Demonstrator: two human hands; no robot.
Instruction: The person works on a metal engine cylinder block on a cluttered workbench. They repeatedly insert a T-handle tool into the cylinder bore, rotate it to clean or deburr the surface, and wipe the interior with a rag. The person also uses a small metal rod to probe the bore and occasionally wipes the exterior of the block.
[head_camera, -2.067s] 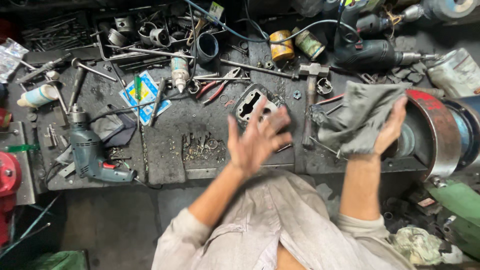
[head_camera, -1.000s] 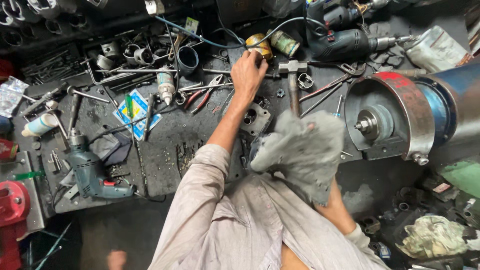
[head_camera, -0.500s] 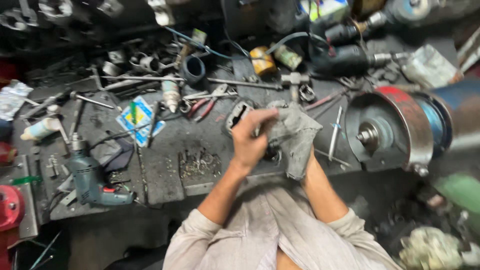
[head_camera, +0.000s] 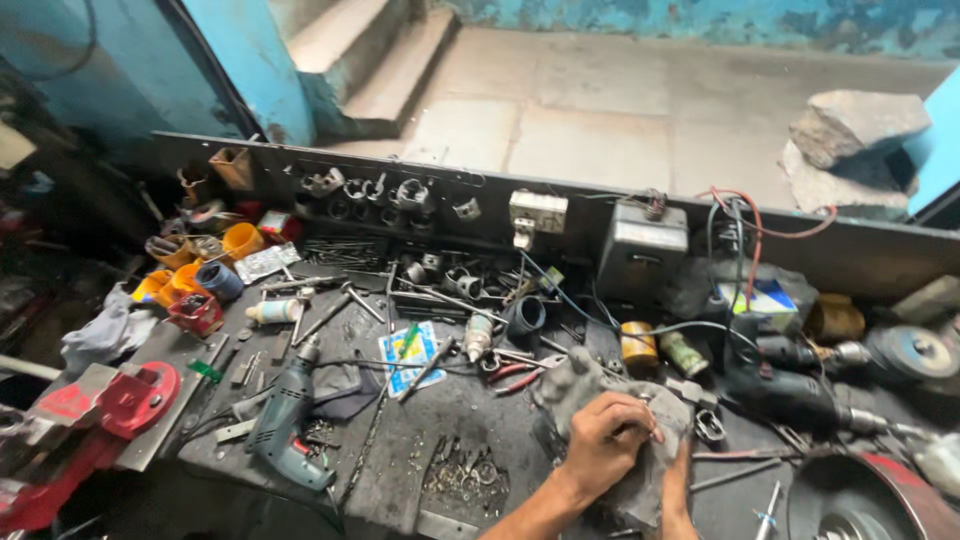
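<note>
Bench (head_camera: 400, 440): we're looking down at a dark metal top crowded with tools, a paved yard beyond its back rail.
Vise (head_camera: 110, 405): one, red, at the left edge.
Drills: we count two, a teal one (head_camera: 285, 420) lying left of centre and a black one (head_camera: 790, 390) on the right.
Rag (head_camera: 620, 430): one grey cloth, bundled just right of centre near the front edge, and both our hands are on it.
Wrapped part: something sits inside the cloth, but it is hidden, so we can't say what.
Left hand (head_camera: 605, 440): on top, fingers curled and pressing the cloth into the bundle, a firm clasp.
Right hand (head_camera: 678, 490): underneath, mostly covered; it cups the rag from below, though its fingers don't show.
Progress: we judge the wiping is mid-way, the piece wrapped and in hand, not yet set down.
Cans: two by the rag, one yellow (head_camera: 638, 345), one green (head_camera: 683, 353).
Cups (head_camera: 243, 240): about three orange ones at far left.
Pliers (head_camera: 515, 372): one red-handled pair.
</note>
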